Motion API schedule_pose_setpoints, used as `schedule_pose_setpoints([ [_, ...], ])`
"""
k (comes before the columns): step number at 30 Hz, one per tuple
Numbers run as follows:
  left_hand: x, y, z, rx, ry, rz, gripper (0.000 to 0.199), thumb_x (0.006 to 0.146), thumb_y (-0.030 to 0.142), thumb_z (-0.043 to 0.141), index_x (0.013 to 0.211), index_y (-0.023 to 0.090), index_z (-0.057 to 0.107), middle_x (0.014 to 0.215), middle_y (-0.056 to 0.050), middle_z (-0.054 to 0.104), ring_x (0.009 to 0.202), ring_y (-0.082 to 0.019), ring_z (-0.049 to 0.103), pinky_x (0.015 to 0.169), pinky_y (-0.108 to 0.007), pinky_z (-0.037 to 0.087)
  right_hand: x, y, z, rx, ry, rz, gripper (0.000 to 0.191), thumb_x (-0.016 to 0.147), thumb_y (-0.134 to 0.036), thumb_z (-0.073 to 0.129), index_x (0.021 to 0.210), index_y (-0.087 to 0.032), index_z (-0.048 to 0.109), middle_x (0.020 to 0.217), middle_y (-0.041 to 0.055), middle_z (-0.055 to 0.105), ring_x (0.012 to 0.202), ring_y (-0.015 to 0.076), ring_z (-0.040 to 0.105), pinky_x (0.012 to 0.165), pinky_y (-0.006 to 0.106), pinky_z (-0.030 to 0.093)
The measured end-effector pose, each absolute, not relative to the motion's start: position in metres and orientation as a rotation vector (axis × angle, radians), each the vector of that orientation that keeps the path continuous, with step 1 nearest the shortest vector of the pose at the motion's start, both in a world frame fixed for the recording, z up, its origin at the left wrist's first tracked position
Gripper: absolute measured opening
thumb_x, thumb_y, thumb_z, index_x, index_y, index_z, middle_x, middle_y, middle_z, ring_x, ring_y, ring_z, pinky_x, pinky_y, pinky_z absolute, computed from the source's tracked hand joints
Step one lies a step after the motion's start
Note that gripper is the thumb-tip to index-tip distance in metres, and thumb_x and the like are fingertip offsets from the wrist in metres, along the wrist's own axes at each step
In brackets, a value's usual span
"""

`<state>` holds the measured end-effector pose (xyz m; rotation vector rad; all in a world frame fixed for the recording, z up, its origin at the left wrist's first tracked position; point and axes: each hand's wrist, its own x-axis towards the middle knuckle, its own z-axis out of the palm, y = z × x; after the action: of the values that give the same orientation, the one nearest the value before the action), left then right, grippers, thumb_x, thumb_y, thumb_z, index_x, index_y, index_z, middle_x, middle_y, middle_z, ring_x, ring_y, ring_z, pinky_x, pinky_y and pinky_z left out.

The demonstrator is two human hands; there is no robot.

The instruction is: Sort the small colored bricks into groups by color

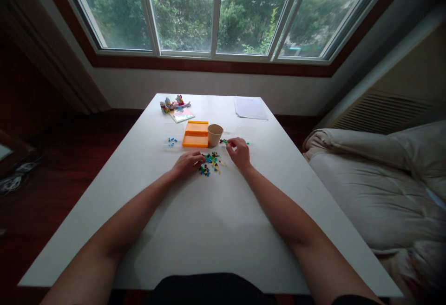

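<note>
A loose pile of small coloured pieces [212, 160], blue, green, yellow and dark, lies mid-table. My left hand [188, 163] rests at the pile's left edge with its fingertips together at the pieces; anything between them is too small to make out. Beyond the pile to the right, my right hand [239, 151] has its fingers pinched beside some green and dark pieces [223, 141] on a clear tray; whatever it holds is hidden. An orange case [195, 140] lies open behind the pile, with a tan cup [215, 134] at its right side.
Blue pieces [172, 141] sit on a clear tray at the left. Small assembled figures [174, 103] and a flat pink-and-white card [183, 115] are at the table's back left, white papers [250, 108] at the back right. A cushioned sofa [369, 179] stands right of the white table [209, 235].
</note>
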<state>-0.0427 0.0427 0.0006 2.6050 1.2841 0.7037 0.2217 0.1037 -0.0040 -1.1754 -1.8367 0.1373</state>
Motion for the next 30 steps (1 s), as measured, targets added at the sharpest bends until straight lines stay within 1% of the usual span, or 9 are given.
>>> schedule_pose_setpoints([
  [3,-0.045,0.045,-0.001,2.629,1.241,0.660,0.024,0.093,0.019,0.054,0.102,0.026,0.074,0.096,-0.006,0.065,0.092,-0.019,0.060,0.082,-0.030,0.045,0.246,0.120,-0.006,-1.337,-1.681,0.010,0.012,0.089,-0.026,0.055,0.090,-0.019,0.064,0.079,0.0043,0.059,0.080,0.0219,0.052,0.082,0.036,0.042],
  [6,-0.047,0.045,0.000,2.630,1.248,0.670,0.024,0.093,0.019,0.054,0.102,0.026,0.075,0.096,-0.006,0.065,0.095,-0.020,0.058,0.085,-0.031,0.046,0.270,0.135,-0.011,-1.465,-1.573,-0.099,0.011,0.088,-0.025,0.055,0.088,-0.019,0.065,0.080,0.0052,0.058,0.082,0.0228,0.051,0.083,0.037,0.041],
  [12,-0.049,0.045,0.001,2.606,1.271,0.681,0.024,0.092,0.019,0.056,0.101,0.027,0.076,0.095,-0.007,0.065,0.097,-0.021,0.056,0.084,-0.032,0.046,0.289,0.147,-0.025,-1.653,-1.518,-0.074,0.010,0.084,-0.026,0.058,0.084,-0.019,0.066,0.082,0.0065,0.057,0.083,0.0237,0.050,0.082,0.037,0.040],
  [17,-0.054,0.047,-0.001,2.581,1.394,0.712,0.020,0.090,0.018,0.058,0.096,0.024,0.076,0.097,-0.007,0.066,0.095,-0.021,0.056,0.083,-0.033,0.046,0.284,0.149,-0.027,-1.625,-1.475,-0.043,0.015,0.086,-0.028,0.055,0.087,-0.019,0.067,0.082,0.0056,0.054,0.082,0.0228,0.049,0.084,0.037,0.040],
  [24,-0.063,0.048,0.001,2.505,1.550,0.755,0.018,0.089,0.018,0.058,0.091,0.023,0.074,0.095,-0.007,0.066,0.094,-0.022,0.056,0.081,-0.033,0.046,0.269,0.143,-0.024,-1.532,-1.548,-0.016,0.015,0.087,-0.025,0.052,0.083,-0.019,0.065,0.080,0.0050,0.054,0.080,0.0221,0.048,0.081,0.036,0.041],
  [27,-0.065,0.049,-0.001,2.468,1.592,0.792,0.017,0.087,0.019,0.058,0.094,0.023,0.073,0.095,-0.006,0.066,0.095,-0.022,0.056,0.081,-0.034,0.046,0.262,0.139,-0.024,-1.494,-1.589,-0.031,0.015,0.087,-0.027,0.053,0.082,-0.020,0.064,0.080,0.0046,0.054,0.079,0.0219,0.049,0.080,0.035,0.041],
  [30,-0.065,0.050,-0.003,2.428,1.622,0.802,0.016,0.087,0.023,0.061,0.098,0.024,0.072,0.093,-0.005,0.066,0.093,-0.023,0.056,0.080,-0.035,0.046,0.258,0.137,-0.024,-1.464,-1.623,-0.036,0.015,0.088,-0.028,0.054,0.082,-0.020,0.064,0.080,0.0046,0.054,0.080,0.0218,0.049,0.080,0.035,0.041],
])
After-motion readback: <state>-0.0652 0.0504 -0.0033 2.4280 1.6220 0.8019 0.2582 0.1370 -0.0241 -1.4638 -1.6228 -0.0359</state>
